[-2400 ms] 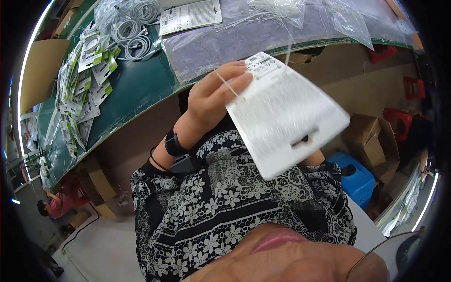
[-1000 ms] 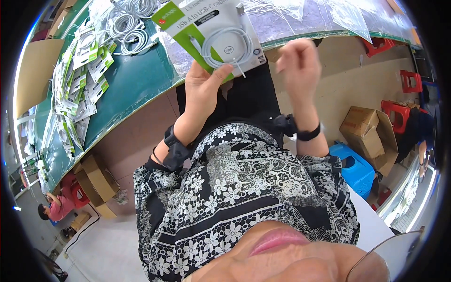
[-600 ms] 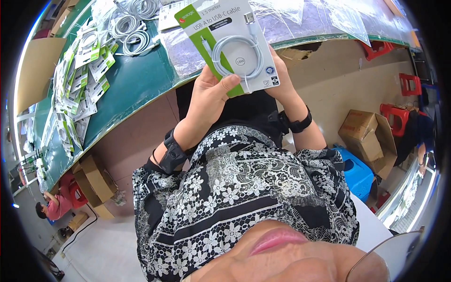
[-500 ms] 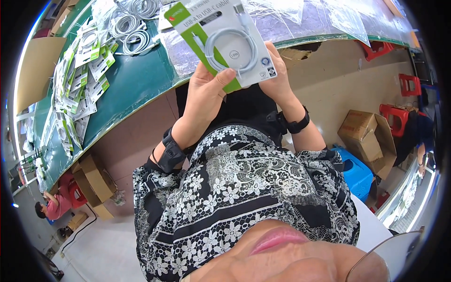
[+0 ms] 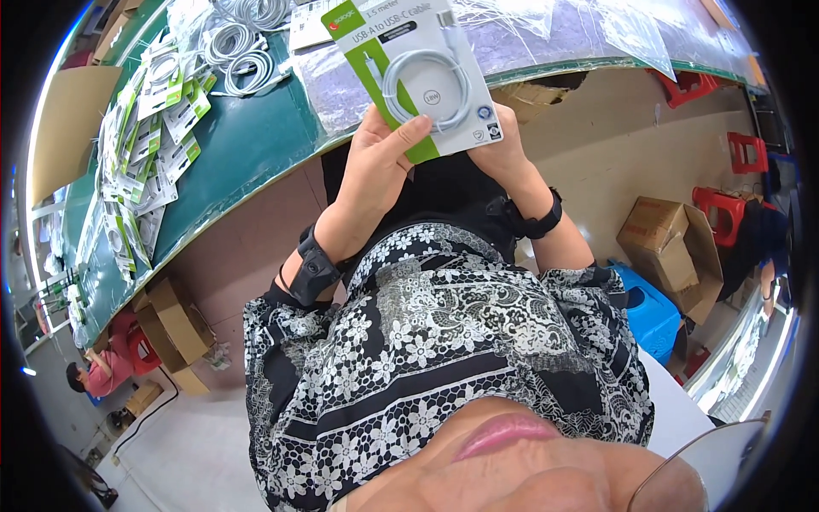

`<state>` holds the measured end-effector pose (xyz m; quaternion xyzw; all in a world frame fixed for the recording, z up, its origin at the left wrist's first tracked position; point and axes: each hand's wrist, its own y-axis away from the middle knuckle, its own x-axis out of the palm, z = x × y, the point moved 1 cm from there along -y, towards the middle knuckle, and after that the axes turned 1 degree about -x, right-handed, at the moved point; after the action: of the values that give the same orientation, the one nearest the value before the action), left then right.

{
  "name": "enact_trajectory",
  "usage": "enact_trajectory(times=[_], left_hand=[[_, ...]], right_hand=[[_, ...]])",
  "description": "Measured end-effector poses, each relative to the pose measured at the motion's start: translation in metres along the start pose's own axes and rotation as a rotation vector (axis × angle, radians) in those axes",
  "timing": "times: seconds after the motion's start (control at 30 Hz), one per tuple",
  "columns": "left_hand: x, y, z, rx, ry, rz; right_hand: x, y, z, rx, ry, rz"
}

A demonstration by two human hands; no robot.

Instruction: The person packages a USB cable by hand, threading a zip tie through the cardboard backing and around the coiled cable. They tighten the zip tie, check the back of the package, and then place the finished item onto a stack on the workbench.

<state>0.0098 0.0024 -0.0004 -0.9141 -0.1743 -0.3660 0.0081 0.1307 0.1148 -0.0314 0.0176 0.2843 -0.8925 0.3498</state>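
In front of me, over the table's near edge, a green-and-white retail card (image 5: 415, 75) is held up with its front toward me. A coiled pale grey USB cable (image 5: 464, 83) is fastened to it. My left hand (image 5: 375, 162) grips the lower left corner, thumb across the front and fingers behind. At the lower right edge is my right hand (image 5: 503, 152), closed on the card with most of its fingers hidden behind it.
A heap of carded cables (image 5: 145, 158) covers the left of the green table (image 5: 243, 141). Loose coiled cables (image 5: 249, 72) lie beside it, and clear plastic bags (image 5: 636, 43) at the far right. Red stools (image 5: 719, 215), a blue stool (image 5: 650, 316) and cardboard boxes (image 5: 657, 243) stand on the floor.
The card has shifted slightly right and turned a little more upright. Both hands have kept hold of it, and my right fingertips have slid further behind its edge.
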Motion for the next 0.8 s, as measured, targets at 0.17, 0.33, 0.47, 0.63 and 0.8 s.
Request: enact_trajectory(times=[0.17,0.33,0.47,0.63,0.8], left_hand=[[0.001,-0.001,-0.002,-0.016,-0.028,-0.060],[-0.005,-0.025,-0.002,0.120,-0.048,-0.200],[-0.007,-0.039,-0.002,0.190,0.004,-0.202],[-0.011,-0.045,-0.007,0.087,-0.001,-0.193],[-0.014,-0.032,0.005,0.095,0.013,-0.211]], right_hand=[[0.007,-0.002,-0.017,-0.078,-0.067,0.023],[0.013,0.001,-0.018,0.044,-0.002,0.149],[0.023,0.010,-0.003,0.130,0.063,0.220],[0.037,0.018,0.001,-0.152,0.045,0.068],[0.005,0.001,-0.028,-0.140,0.101,0.153]])
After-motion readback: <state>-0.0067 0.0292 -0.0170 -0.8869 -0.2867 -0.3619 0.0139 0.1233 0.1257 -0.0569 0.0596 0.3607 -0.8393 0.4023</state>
